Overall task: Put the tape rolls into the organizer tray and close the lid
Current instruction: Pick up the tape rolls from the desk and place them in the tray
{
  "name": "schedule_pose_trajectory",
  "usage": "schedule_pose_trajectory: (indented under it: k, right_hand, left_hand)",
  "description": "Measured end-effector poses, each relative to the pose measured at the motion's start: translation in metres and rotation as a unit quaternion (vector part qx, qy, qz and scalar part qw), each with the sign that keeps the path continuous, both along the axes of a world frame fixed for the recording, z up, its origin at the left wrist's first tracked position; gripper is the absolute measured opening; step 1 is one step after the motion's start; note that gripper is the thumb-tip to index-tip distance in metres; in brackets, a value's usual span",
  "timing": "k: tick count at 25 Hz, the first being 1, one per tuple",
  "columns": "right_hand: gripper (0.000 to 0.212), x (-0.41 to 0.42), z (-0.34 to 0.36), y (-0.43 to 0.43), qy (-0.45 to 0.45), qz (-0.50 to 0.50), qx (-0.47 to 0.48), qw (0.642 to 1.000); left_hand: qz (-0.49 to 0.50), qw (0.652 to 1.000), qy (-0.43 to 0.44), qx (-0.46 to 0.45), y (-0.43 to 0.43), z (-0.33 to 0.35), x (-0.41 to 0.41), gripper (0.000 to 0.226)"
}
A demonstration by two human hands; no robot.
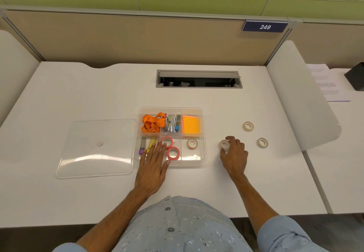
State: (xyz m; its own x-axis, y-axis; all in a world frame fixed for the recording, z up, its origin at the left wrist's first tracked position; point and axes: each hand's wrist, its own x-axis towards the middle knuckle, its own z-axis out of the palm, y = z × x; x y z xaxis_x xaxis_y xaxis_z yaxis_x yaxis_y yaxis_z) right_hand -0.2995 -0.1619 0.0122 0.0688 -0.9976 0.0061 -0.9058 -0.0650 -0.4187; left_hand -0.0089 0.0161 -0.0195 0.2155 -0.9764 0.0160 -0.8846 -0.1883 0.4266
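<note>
A clear organizer tray (203,153) sits mid-desk. Its front middle compartment holds two red tape rolls (173,153), and the front right compartment holds one clear tape roll (192,143). My left hand (154,165) lies flat with spread fingers over the tray's front left edge, its fingertips touching the upper red roll. My right hand (234,153) is to the right of the tray, fingers closed around a clear tape roll (224,144) just above the desk. Two more clear rolls (248,126) (262,142) lie on the desk further right. The clear lid (96,149) rests flat to the left of the tray.
The tray's back compartments hold an orange lanyard (152,123), staplers (171,124) and orange sticky notes (190,124); pens (146,144) lie front left. A cable hatch (199,79) opens behind. A white divider panel (301,98) stands at the right, with papers (327,82) beyond it.
</note>
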Motion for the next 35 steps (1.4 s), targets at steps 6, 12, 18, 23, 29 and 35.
schedule_pose_trajectory:
  k: [6, 12, 18, 23, 29, 35]
  right_hand:
    - [0.038, 0.024, 0.023, 0.015, -0.113, 0.122, -0.051, 0.985]
    - [0.043, 0.043, 0.016, 0.029, -0.018, 0.273, -0.057, 0.960]
    - [0.044, 0.037, 0.018, 0.031, -0.031, 0.256, -0.065, 0.964]
    - [0.034, 0.015, 0.023, 0.003, -0.055, 0.172, -0.083, 0.980]
    - [0.037, -0.021, 0.008, -0.038, -0.019, 0.038, -0.028, 0.999]
    - [0.065, -0.043, -0.003, -0.077, 0.077, -0.027, 0.044, 0.996]
  left_hand:
    - [0.000, 1.000, -0.007, -0.001, 0.000, -0.001, 0.000, 0.070]
    - [0.004, 1.000, -0.015, 0.011, 0.000, -0.003, -0.001, 0.069]
    - [0.005, 1.000, -0.020, 0.001, 0.000, -0.001, -0.002, 0.070]
    - [0.005, 1.000, -0.022, -0.006, 0.001, -0.003, -0.001, 0.066]
    - [0.007, 1.000, -0.017, 0.005, 0.000, -0.001, -0.004, 0.068]
    - [0.008, 1.000, -0.016, 0.018, 0.000, -0.004, -0.002, 0.068]
